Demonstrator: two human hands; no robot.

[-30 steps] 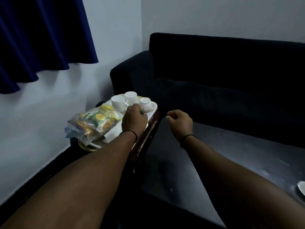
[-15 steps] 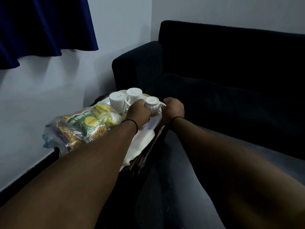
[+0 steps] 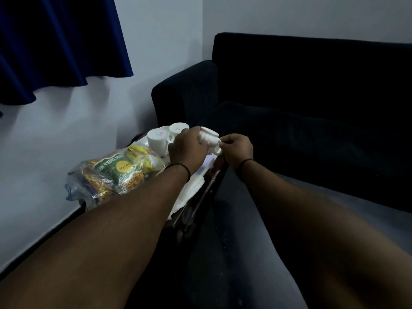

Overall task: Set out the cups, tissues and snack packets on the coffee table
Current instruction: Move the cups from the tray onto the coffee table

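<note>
Cup lifted off the tray by both hands

Ribbed white cup [image 3: 208, 139] hangs tilted above the tray [image 3: 206, 167], mouth angled up and away. The left hand [image 3: 187, 150] wraps its body while the right hand [image 3: 237, 148] pinches the handle, likely steadying it for transfer to the dark coffee table [image 3: 278, 208]. Two plain cups [image 3: 158, 139] and snack packets [image 3: 120, 172] wait alongside.
</note>
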